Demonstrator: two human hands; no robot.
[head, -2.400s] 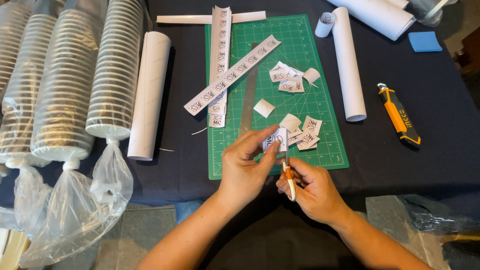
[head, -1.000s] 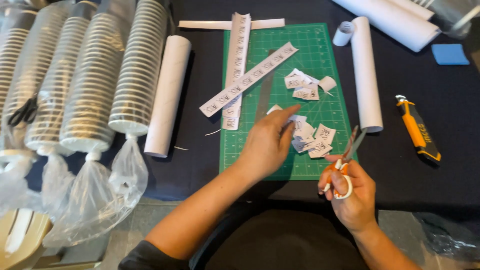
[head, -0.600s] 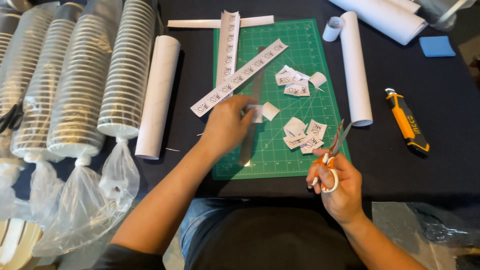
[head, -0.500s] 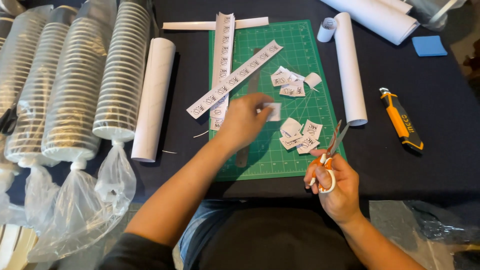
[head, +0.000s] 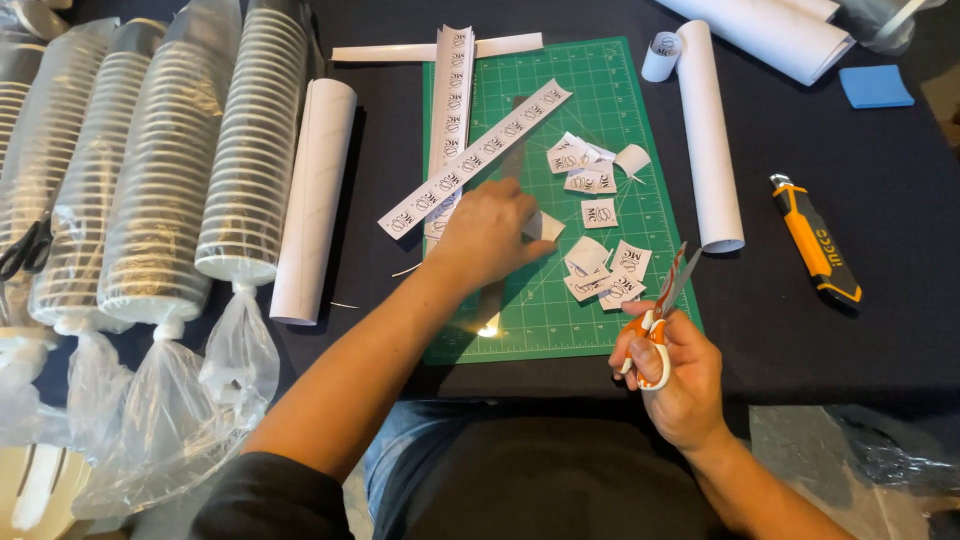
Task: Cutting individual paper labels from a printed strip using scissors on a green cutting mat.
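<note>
My left hand [head: 487, 236] rests palm down on the green cutting mat [head: 600, 90], fingers over a metal ruler [head: 492, 300] and beside a small cut paper square [head: 547, 226]. Whether it grips anything I cannot tell. A long printed paper strip [head: 470, 160] lies diagonally just above it, crossing a second upright strip [head: 452, 70]. My right hand [head: 676, 375] holds orange-handled scissors [head: 660, 300], blades slightly apart and pointing up, over the mat's lower right corner. Several cut printed squares [head: 605, 272] lie between the hands, and more cut squares [head: 580, 165] lie higher on the mat.
Bagged stacks of paper cups [head: 250, 150] fill the left side. White paper rolls lie beside the cups [head: 315, 200], right of the mat [head: 710, 140] and at top right [head: 770, 30]. An orange utility knife [head: 815, 240] and a blue pad [head: 876, 86] lie on the dark tablecloth at right.
My left hand let go of the piece it held at the scissors and reached up onto the mat by the ruler. My right hand drew the scissors right and lower.
</note>
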